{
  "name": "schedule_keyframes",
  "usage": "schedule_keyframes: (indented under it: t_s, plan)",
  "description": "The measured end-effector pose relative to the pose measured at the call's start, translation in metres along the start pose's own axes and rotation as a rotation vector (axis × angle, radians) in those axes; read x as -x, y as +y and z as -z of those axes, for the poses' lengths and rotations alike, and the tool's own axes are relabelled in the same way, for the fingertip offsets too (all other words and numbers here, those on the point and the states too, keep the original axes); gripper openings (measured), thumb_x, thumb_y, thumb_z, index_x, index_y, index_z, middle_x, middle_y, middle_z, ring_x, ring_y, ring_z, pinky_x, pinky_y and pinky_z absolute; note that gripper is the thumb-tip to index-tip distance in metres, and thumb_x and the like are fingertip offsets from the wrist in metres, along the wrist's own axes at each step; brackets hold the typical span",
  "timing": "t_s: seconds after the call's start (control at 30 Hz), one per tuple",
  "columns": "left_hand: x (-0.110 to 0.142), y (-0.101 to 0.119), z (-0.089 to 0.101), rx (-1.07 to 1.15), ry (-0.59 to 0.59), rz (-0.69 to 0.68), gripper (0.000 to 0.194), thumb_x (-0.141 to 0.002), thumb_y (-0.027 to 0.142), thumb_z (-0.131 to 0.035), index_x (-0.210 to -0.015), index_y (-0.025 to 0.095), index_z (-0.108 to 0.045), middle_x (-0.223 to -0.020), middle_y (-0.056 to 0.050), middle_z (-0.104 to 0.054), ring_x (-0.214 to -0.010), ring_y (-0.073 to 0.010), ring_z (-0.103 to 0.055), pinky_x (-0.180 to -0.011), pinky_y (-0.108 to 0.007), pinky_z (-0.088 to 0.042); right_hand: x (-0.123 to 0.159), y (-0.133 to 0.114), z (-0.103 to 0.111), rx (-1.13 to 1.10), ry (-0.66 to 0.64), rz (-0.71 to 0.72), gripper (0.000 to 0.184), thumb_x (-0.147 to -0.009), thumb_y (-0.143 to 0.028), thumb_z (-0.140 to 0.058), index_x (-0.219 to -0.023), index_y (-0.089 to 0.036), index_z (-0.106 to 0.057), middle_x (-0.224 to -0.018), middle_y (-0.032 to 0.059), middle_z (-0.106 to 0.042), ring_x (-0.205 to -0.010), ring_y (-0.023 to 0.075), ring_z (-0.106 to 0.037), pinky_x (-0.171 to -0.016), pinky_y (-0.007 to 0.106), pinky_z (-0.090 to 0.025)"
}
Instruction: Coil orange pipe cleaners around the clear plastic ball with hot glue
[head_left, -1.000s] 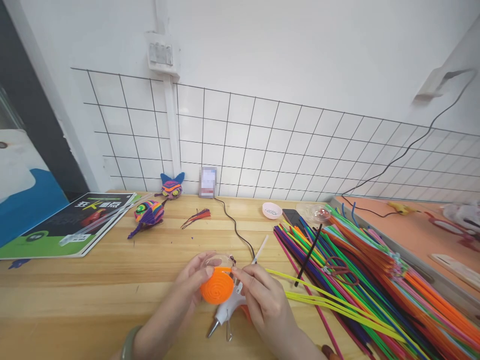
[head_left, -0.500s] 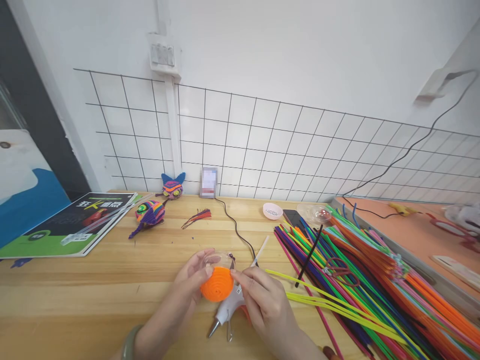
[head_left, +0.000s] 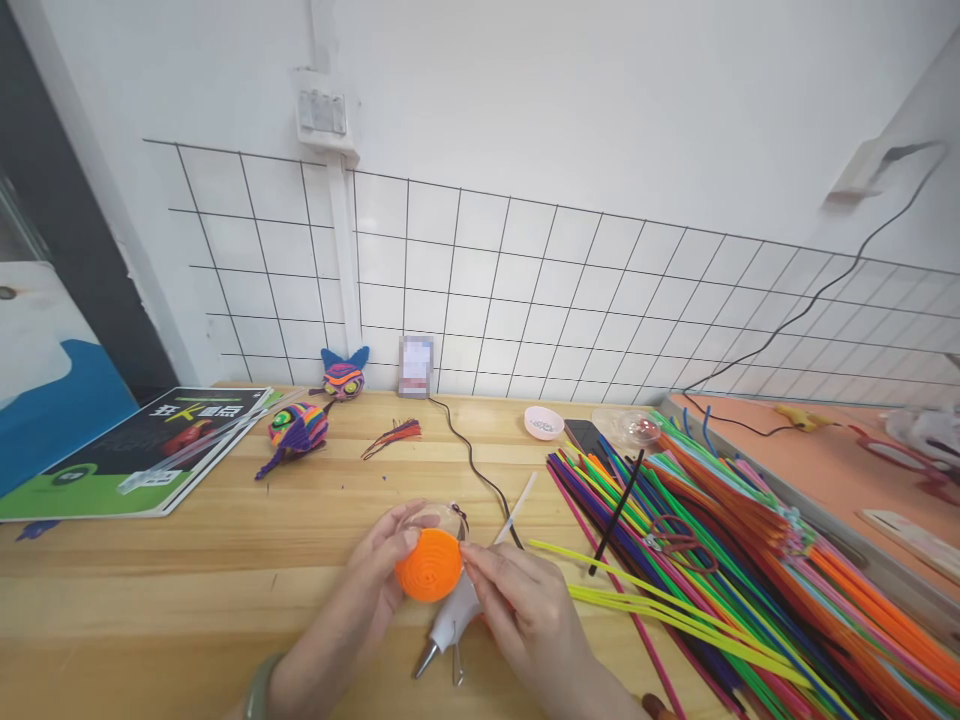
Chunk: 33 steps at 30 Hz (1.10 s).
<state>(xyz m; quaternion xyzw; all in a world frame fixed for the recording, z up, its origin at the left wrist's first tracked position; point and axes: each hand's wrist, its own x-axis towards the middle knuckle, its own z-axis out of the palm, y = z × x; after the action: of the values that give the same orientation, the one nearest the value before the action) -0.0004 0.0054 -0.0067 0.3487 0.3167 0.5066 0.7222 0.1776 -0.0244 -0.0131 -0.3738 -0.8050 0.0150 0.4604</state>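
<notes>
My left hand (head_left: 379,580) grips an orange pipe-cleaner spiral disc (head_left: 429,565) from the left, thumb on its front. Behind the disc shows a clear plastic dome (head_left: 435,518). My right hand (head_left: 517,605) pinches the disc's right edge with thumb and forefinger. A white glue gun (head_left: 450,625) lies on the wooden table (head_left: 225,560) just under my hands, its black cord (head_left: 472,455) running back to the wall.
A big heap of coloured pipe cleaners (head_left: 735,560) fills the right side. Two finished woolly figures (head_left: 296,428) and a green booklet (head_left: 142,450) lie at the left. A pink dish (head_left: 544,422), a phone (head_left: 589,437) and a wire grid (head_left: 525,290) stand behind.
The orange disc and both hands have shifted slightly left and down; the grip looks the same.
</notes>
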Motion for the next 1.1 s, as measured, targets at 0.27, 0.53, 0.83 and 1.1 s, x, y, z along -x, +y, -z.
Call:
schedule_keyframes:
  t_s: [0.27, 0.53, 0.83, 1.1]
  plan:
    - [0.0010, -0.0009, -0.0026, 0.075, -0.017, 0.008, 0.019, -0.083, 0.023, -0.059, -0.099, 0.020, -0.068, -0.107, -0.007, -0.066, -0.104, -0.0237, -0.056, -0.087, -0.032, -0.047, 0.0014, 0.0017, -0.0015, 0.001, -0.009, -0.006, 0.025, -0.094, -0.012, -0.047, -0.112, -0.017, -0.064, -0.077, 0.0068, -0.071, -0.062, 0.0160, -0.063, -0.055, 0.026, -0.051]
    - [0.0000, -0.0039, 0.0008, 0.160, -0.066, 0.041, 0.020, -0.087, 0.024, -0.053, -0.097, 0.021, -0.071, -0.097, -0.004, -0.069, -0.094, -0.0207, -0.059, -0.083, -0.030, -0.047, 0.0031, 0.0035, -0.0046, -0.023, -0.019, 0.002, 0.029, -0.093, -0.011, -0.046, -0.118, -0.016, -0.061, -0.073, 0.0065, -0.069, -0.060, 0.0165, -0.062, -0.053, 0.027, -0.051]
    - [0.0019, -0.0049, -0.0042, 0.213, -0.177, 0.065, 0.029, -0.091, 0.026, -0.045, -0.085, 0.019, -0.072, -0.084, -0.004, -0.065, -0.080, -0.0182, -0.058, -0.073, -0.028, -0.049, 0.0040, 0.0021, -0.0062, -0.012, -0.021, 0.015, 0.032, -0.093, -0.010, -0.046, -0.123, -0.015, -0.058, -0.075, 0.0076, -0.070, -0.061, 0.0177, -0.064, -0.055, 0.028, -0.053]
    - [0.0025, -0.0060, -0.0065, 0.288, -0.062, 0.134, 0.026, -0.090, 0.024, -0.047, -0.089, 0.018, -0.072, -0.096, -0.007, -0.070, -0.093, -0.0212, -0.061, -0.082, -0.033, -0.051, 0.0038, 0.0035, -0.0065, -0.006, -0.033, 0.008, 0.031, -0.095, -0.013, -0.044, -0.124, -0.014, -0.057, -0.072, 0.0068, -0.068, -0.058, 0.0171, -0.062, -0.053, 0.027, -0.051]
